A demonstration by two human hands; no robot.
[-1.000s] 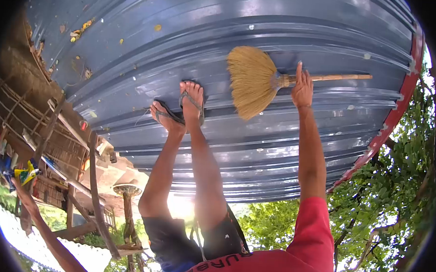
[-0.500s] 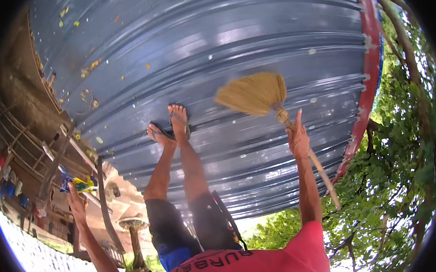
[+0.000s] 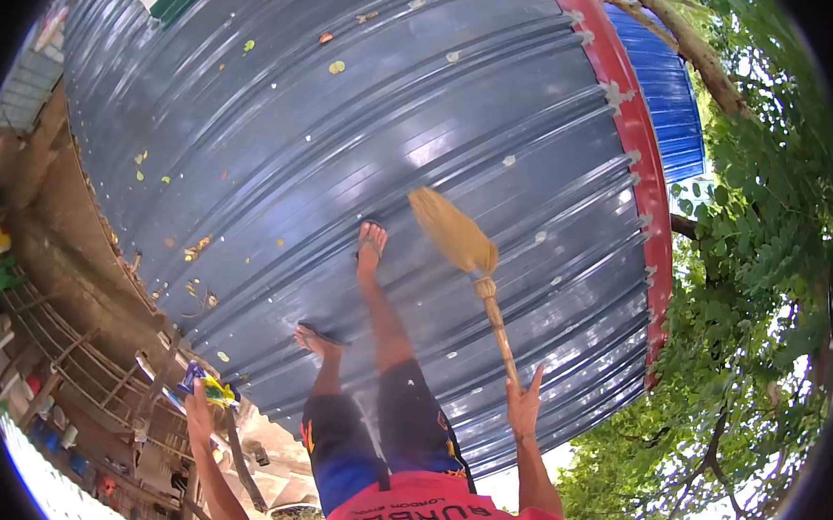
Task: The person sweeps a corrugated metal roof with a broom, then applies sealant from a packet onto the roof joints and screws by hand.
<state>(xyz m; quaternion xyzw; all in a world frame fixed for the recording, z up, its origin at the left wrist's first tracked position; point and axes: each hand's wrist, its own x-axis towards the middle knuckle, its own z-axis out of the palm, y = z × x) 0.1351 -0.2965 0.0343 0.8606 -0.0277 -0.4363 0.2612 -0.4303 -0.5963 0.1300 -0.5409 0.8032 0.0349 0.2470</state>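
Observation:
My right hand (image 3: 524, 409) grips the wooden handle of a straw broom (image 3: 451, 234), with the index finger stretched out along it. The broom's bristles point up and to the left, over the grey ribbed metal roof (image 3: 425, 91); whether they touch the sheet I cannot tell. Out at the left, my left hand (image 3: 200, 416) is closed on a crumpled blue-and-yellow plastic packet (image 3: 221, 393), beyond the roof's lower left edge in view. My feet, in flip-flops, stand apart on the roof.
Leaves (image 3: 198, 249) lie scattered on the roof. Red edge trim (image 3: 643, 168) runs down its right side, with tree foliage (image 3: 755, 268) beyond. At the left, a lower area holds a wooden pole fence (image 3: 92, 347). A blue roof (image 3: 665, 94) shows at upper right.
My right hand has drawn back toward my body with the broom, whose bristles now point up-left. One foot has stepped forward, and the view has shifted. The packet stays in my left hand.

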